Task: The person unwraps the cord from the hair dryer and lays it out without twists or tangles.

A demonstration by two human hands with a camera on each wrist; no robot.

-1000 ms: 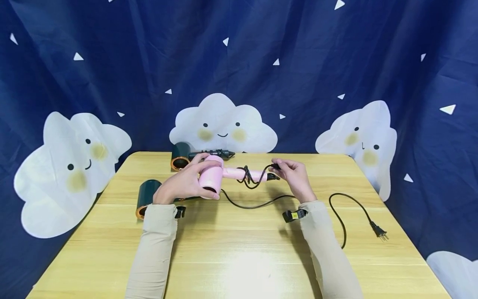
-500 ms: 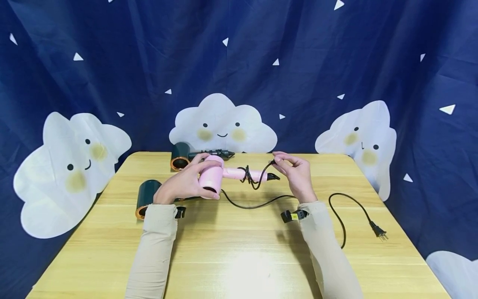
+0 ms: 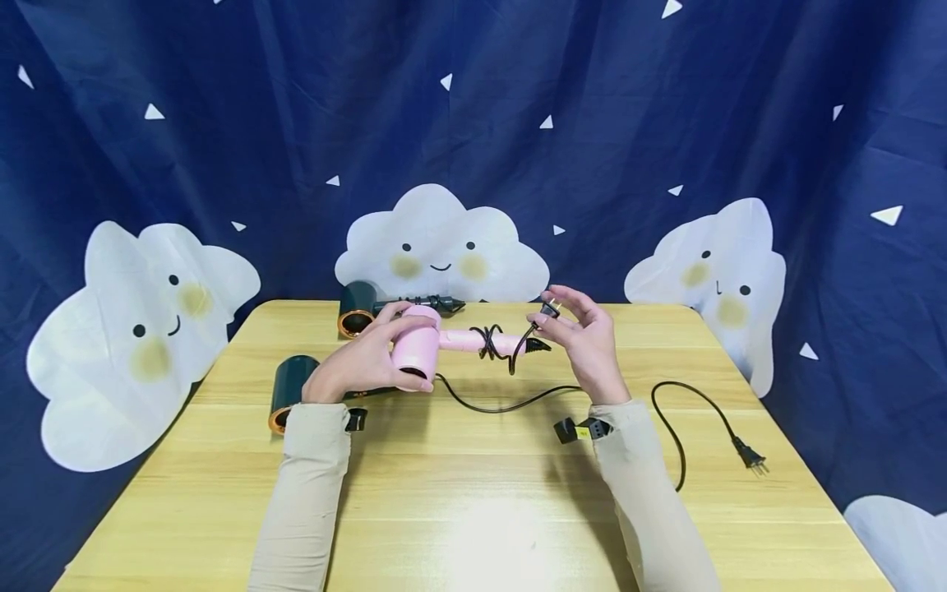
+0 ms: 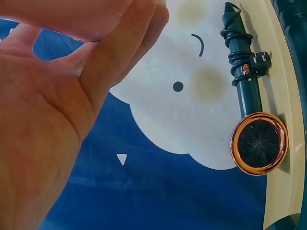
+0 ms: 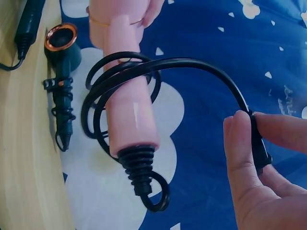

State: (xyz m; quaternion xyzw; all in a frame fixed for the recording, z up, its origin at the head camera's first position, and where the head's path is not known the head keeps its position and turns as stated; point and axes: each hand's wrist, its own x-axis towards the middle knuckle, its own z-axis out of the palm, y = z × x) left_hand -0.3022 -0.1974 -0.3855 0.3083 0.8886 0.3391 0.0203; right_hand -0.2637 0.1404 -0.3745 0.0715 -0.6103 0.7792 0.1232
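My left hand [image 3: 362, 358] grips the barrel of a pink hair dryer [image 3: 416, 349] above the table, its handle pointing right. A black cord [image 5: 98, 96] is looped loosely around that handle. Between thumb and fingers, my right hand [image 3: 584, 341] pinches the black plug [image 3: 550, 309] at the cord's end, prongs up. The right wrist view shows the cord arching from the loops to this plug [image 5: 259, 148]. In the left wrist view, my left hand [image 4: 43, 110] lies around the pink barrel [image 4: 72, 17], most of which is out of frame.
A green hair dryer [image 3: 358, 308] with its cord wound round the handle lies at the back of the wooden table [image 3: 444, 493]. Another green hair dryer [image 3: 293, 390] lies near my left wrist. A black cord [image 3: 510, 409] runs rightward to a plug [image 3: 750, 456].
My right hand has risen slightly and turned, bringing the plug upright with its prongs visible. The cord between plug and handle now hangs lower. The left hand and pink dryer have barely moved.
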